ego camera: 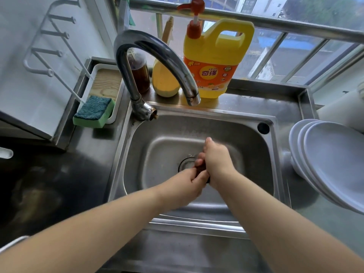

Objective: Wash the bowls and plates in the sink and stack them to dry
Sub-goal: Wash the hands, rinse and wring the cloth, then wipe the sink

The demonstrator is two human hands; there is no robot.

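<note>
Hands (199, 172) below "KEON" detergent jug (214, 62)

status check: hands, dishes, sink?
Left hand and right hand both grip a small dark item over the drain. White dishes stacked right of sink. Basin holds no dishes; tap dry.

home kitchen, shown by a steel sink (197, 123) with curved tap (149, 56), yellow dish soap bottle (214, 62), sponge (93, 111), white plates (325, 160) stacked beside, barred window (285, 46)
</note>
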